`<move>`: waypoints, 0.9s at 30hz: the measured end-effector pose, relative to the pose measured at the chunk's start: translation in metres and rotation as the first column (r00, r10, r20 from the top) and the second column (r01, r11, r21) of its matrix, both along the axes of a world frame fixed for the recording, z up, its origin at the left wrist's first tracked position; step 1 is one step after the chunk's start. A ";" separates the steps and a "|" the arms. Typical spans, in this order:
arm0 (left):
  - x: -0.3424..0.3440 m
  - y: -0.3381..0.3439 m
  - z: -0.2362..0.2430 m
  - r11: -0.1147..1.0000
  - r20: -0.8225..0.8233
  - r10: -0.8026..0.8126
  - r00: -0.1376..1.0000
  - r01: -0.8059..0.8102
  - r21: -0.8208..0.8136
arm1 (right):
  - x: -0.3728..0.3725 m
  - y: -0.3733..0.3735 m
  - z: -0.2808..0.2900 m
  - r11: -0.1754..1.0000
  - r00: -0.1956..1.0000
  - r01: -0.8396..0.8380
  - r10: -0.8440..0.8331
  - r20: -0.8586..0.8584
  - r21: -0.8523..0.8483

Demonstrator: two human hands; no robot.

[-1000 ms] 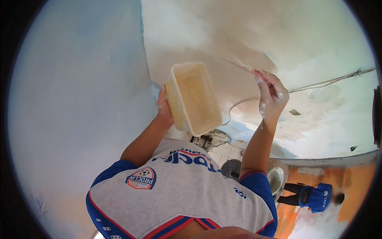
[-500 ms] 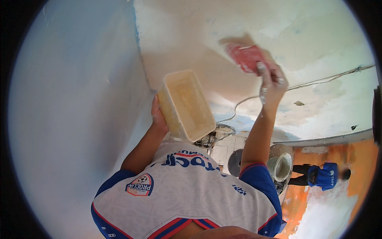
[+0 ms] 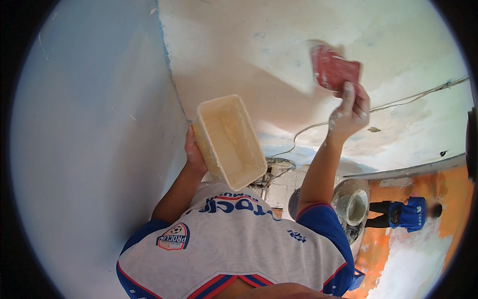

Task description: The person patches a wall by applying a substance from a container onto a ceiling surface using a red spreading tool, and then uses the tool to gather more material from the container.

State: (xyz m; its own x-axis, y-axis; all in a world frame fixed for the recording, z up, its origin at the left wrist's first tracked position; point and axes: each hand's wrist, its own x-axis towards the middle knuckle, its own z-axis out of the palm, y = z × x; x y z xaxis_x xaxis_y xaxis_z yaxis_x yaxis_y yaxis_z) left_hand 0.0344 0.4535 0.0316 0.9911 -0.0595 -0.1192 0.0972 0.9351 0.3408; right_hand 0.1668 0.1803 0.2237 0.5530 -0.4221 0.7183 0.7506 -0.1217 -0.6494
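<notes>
Red scraper (image 3: 336, 70) farther right, free edge leftward, tub (image 3: 205, 149) diagonal lengthwise

We're on the left head-worn fisheye, pitched down. The wearer's shirt (image 3: 234, 254) sits nearest, along the bottom edge; left hand (image 3: 194, 153) and right hand (image 3: 352, 110) come mid-depth, left and right of centre. Pale wall (image 3: 239, 45) spans the upper part. Co-worker (image 3: 409, 215) far off at right, shown sideways. We get bent edges and black corners.

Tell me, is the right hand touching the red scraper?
Touching. The head view shows the right hand gripping the red scraper by its lower edge.
</notes>
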 end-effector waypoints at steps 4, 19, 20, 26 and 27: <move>0.001 0.005 0.003 1.000 -0.011 0.000 1.000 0.000 -0.005 | -0.009 -0.003 -0.019 0.920 0.988 -0.106 0.053 -0.147 -0.377; 0.001 0.026 0.001 0.998 0.009 0.053 0.999 -0.053 0.019 | 0.004 -0.004 -0.002 0.970 0.987 0.157 -0.163 -0.016 -0.183; -0.001 0.027 0.002 0.997 -0.016 0.066 0.998 -0.065 0.031 | 0.000 -0.004 0.002 0.988 0.989 0.143 -0.141 0.038 -0.065; -0.001 0.030 -0.004 0.997 -0.023 0.074 0.997 -0.073 0.038 | 0.009 -0.003 -0.032 0.614 0.972 0.227 -0.099 0.212 -0.756; -0.003 0.031 -0.007 0.996 -0.025 0.079 0.997 -0.078 0.037 | 0.010 -0.004 -0.024 0.754 0.974 0.222 -0.193 0.115 -0.619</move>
State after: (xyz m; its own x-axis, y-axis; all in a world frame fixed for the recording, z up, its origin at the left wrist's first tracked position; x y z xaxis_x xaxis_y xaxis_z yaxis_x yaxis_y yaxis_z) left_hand 0.0315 0.4850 0.0244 0.9891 0.0230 -0.1456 0.0333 0.9274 0.3726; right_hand 0.1764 0.1758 0.1999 0.4686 0.0265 0.8830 0.6831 -0.6447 -0.3432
